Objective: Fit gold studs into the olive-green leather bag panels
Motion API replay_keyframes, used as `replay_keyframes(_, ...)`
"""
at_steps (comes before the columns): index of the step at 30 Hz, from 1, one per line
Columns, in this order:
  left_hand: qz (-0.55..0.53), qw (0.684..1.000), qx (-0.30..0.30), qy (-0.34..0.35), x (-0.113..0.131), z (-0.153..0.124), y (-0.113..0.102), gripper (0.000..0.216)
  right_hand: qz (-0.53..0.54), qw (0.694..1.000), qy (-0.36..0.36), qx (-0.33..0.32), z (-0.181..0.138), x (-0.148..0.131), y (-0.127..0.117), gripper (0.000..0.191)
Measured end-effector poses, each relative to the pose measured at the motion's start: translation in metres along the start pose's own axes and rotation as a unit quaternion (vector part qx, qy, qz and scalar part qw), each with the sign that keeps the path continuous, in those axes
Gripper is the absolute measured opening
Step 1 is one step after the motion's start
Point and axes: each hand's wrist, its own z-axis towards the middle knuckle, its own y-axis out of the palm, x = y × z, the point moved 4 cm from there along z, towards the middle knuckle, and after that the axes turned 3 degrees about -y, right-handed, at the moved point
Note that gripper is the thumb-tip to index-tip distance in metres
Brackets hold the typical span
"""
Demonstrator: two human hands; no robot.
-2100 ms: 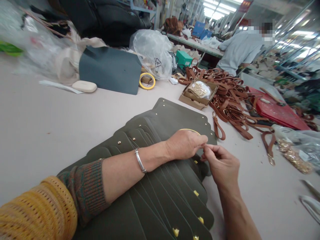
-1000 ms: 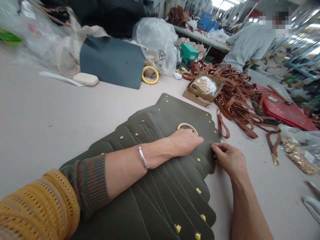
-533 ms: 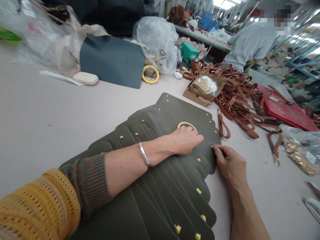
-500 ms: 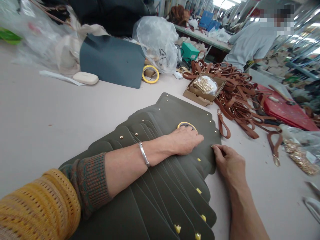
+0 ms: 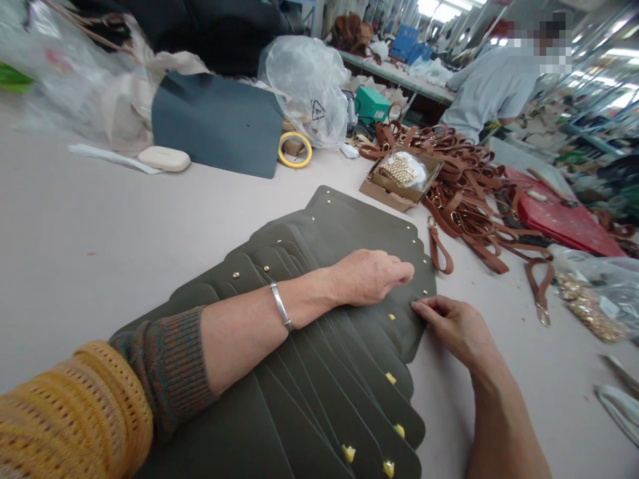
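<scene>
A fanned stack of dark olive-green, round-cornered flat panels [image 5: 299, 406] lies on the pale grey desk [image 5: 174, 219], filling the lower middle of the view. The left hand [image 5: 367, 276] rests over the upper part of the stack, fingers curled and knuckles up; whether it is closed on anything underneath I can't tell. A silver metal bracelet [image 5: 280, 305] circles that wrist, and a yellow openwork knitted sleeve [image 5: 84, 406] covers the arm behind it. The right hand [image 5: 456, 326] reaches in at the right edge of the stack, its thumb and forefinger meeting at the tips over the topmost panel; anything pinched there is too small to make out. Small gold-coloured round rivets [image 5: 236, 275] dot both edges of the panels, and five yellow scraps [image 5: 391, 378] sit along the lower right edges, one just left of the right hand's fingertips.

Beyond the stack, an open brown cardboard box [image 5: 387, 197] holds bagged gold-coloured pieces. Beside it sprawls a heap of brown leather straps [image 5: 462, 179] with metal clips, and one short brown loop strap [image 5: 440, 253] lies near the topmost panel. Farther left, a yellow-rimmed ring-shaped roll [image 5: 295, 163] stands against a blue-grey flat sheet [image 5: 217, 123]. A person in a grey shirt [image 5: 489, 96] is in the background.
</scene>
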Motion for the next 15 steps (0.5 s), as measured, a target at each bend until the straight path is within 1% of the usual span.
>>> replay_keyframes(2,-0.035,0.999,0.008,0.007,0.002,-0.001,-0.001,0.017,0.013,1.0,-0.005,0.006,0.001,0.004,0.002,0.039)
replay_keyframes(5,-0.071,0.997,0.017,0.012,0.004,-0.002,0.0,0.019,0.052,0.998,-0.032,0.02,0.001,0.009,0.003,0.035)
replay_keyframes(6,-0.079,0.997,0.02,0.011,0.005,-0.002,0.0,0.023,0.07,0.996,-0.044,0.041,0.0,0.009,0.002,0.035)
replay_keyframes(8,-0.09,0.996,0.024,0.005,0.005,-0.003,0.001,0.033,0.117,0.985,-0.072,0.104,-0.003,0.004,-0.002,0.035)
replay_keyframes(10,-0.093,0.995,0.024,-0.002,0.006,-0.003,0.002,0.043,0.16,0.967,-0.118,0.161,-0.008,-0.007,-0.006,0.032)
replay_keyframes(11,-0.094,0.995,0.024,-0.003,0.006,-0.003,0.002,0.045,0.169,0.959,-0.149,0.175,-0.011,-0.016,-0.007,0.03)
replay_keyframes(13,-0.091,0.996,0.028,-0.002,0.006,-0.004,0.002,0.044,0.151,0.947,-0.217,0.184,-0.017,-0.035,-0.007,0.025)
replay_keyframes(15,-0.082,0.996,0.033,-0.003,0.006,-0.004,0.001,0.041,0.105,0.936,-0.27,0.198,-0.022,-0.052,-0.006,0.02)
